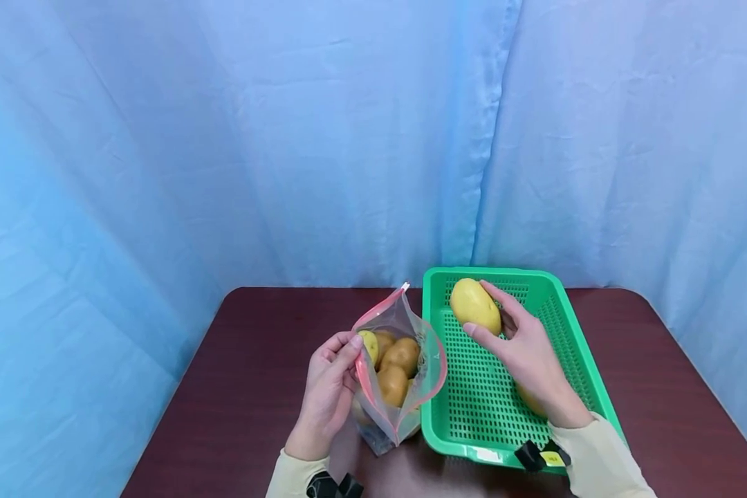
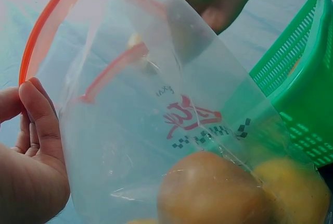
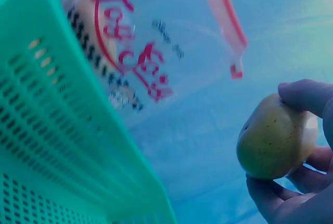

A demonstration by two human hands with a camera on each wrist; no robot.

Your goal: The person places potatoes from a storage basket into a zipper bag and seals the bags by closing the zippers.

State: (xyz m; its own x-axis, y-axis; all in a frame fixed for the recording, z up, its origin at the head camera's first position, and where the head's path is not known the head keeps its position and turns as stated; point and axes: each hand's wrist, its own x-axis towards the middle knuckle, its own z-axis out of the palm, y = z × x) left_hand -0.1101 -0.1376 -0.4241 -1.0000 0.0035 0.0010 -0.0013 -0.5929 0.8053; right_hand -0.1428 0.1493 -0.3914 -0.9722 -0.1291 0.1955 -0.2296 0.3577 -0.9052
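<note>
My left hand (image 1: 328,387) pinches the pink-edged rim of a clear zip bag (image 1: 432,391), whose mouth gapes upward. Several potatoes (image 1: 402,355), brown and yellow, fill its lower part. In the left wrist view, the bag's printed side (image 2: 192,120) shows with potatoes (image 2: 208,190) behind the film. Over the green basket (image 1: 436,422), my right hand (image 1: 532,353) holds a yellow potato (image 1: 475,304) between thumb and fingers. Up close in the right wrist view, that potato (image 3: 273,138) has small dark specks. Another potato (image 1: 530,400) lies in the basket, partly hidden under the right wrist.
The bag stands against the basket's left side on a dark wooden table (image 1: 243,394). Light blue curtains (image 1: 324,138) hang right behind the table's far edge. Dark bare tabletop stretches left of the bag and right of the basket.
</note>
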